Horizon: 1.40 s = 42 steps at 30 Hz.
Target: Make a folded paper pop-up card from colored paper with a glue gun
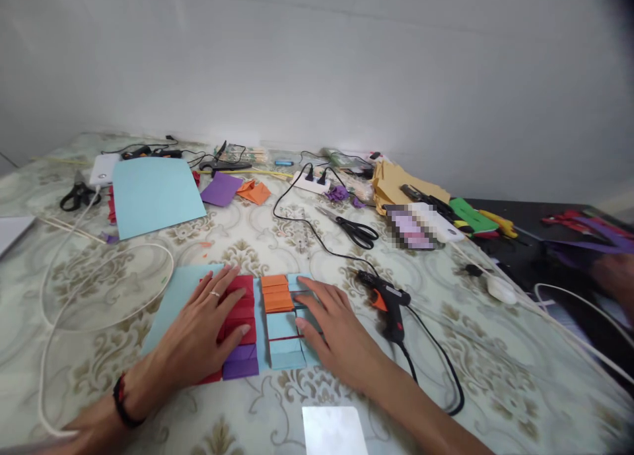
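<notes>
One folded-paper panel (pixel 286 324), one orange-triggered glue gun (pixel 395 310)
Red, purple, orange and light blue, the panel lies on the tablecloth (pixel 495 382); left hand (pixel 205 326) open on red, right hand (pixel 339 329) open on blue, hands apart

Folded paper pieces (pixel 276 302), red, purple, orange, light blue, lying in columns on flat light-blue paper (pixel 173 303).

Matt, creased paper is seen in the folded orange rectangular pieces (pixel 276 300) and the folded purple rectangular piece (pixel 241 361); smooth, matt paper is shown by the large pale-blue rectangular sheet (pixel 158 194). The black pistol-shaped glue gun (pixel 394 310) is cased in plastic. Metal blades are joined to plastic handles on the black-handled scissors (pixel 349 228). A faint sheen is given by the smooth, pale floral desk covering (pixel 495 376).
</notes>
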Tool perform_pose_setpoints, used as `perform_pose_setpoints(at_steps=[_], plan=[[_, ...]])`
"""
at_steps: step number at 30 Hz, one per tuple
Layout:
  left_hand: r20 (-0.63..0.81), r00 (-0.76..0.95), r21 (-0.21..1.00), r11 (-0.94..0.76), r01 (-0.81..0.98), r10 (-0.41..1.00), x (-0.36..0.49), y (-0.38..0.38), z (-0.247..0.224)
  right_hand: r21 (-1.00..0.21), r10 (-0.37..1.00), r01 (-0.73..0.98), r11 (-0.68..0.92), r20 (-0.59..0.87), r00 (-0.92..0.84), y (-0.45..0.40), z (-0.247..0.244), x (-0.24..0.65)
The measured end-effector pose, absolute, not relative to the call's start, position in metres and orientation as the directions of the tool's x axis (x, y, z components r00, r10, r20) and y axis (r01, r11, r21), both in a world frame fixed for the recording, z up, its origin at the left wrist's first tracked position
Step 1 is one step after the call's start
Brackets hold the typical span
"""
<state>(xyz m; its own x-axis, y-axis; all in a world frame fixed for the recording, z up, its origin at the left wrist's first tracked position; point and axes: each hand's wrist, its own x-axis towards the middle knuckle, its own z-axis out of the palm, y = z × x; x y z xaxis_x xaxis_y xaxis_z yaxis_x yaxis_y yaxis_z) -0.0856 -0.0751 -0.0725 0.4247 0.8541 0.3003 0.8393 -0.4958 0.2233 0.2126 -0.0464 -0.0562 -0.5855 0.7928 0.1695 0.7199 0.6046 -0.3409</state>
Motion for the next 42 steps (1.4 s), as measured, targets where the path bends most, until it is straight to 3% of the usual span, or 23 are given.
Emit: perform_pose_setpoints(at_steps=[11, 18, 31, 36, 42], plan=[[0.272, 0.352, 0.397, -0.437, 0.807, 0.896, -0.094, -0.067, -0.059, -0.468, 0.792, 0.651, 0.598, 0.22, -0.569, -0.016, -0.057, 0.217], [0.283, 0.35, 0.413, -0.443, 0.795, 0.893, -0.096, -0.063, -0.058, -0.561, 0.824, 0.626, 0.542, 0.208, -0.527, -0.015, -0.063, 0.218], [0.269, 0.371, 0.386, -0.453, 0.804, 0.889, -0.093, -0.063, -0.06, -0.481, 0.819, 0.666, 0.57, 0.265, -0.509, -0.024, -0.065, 0.212], [0.276, 0.363, 0.516, -0.456, 0.725, 0.89, -0.097, -0.056, -0.053, -0.521, 0.812, 0.628, 0.579, 0.296, -0.503, -0.019, -0.06, 0.213], [0.109, 0.438, 0.607, -0.409, 0.681, 0.892, -0.112, -0.03, -0.041, -0.489, 0.789, 0.628, 0.605, 0.265, -0.554, -0.001, -0.055, 0.213]])
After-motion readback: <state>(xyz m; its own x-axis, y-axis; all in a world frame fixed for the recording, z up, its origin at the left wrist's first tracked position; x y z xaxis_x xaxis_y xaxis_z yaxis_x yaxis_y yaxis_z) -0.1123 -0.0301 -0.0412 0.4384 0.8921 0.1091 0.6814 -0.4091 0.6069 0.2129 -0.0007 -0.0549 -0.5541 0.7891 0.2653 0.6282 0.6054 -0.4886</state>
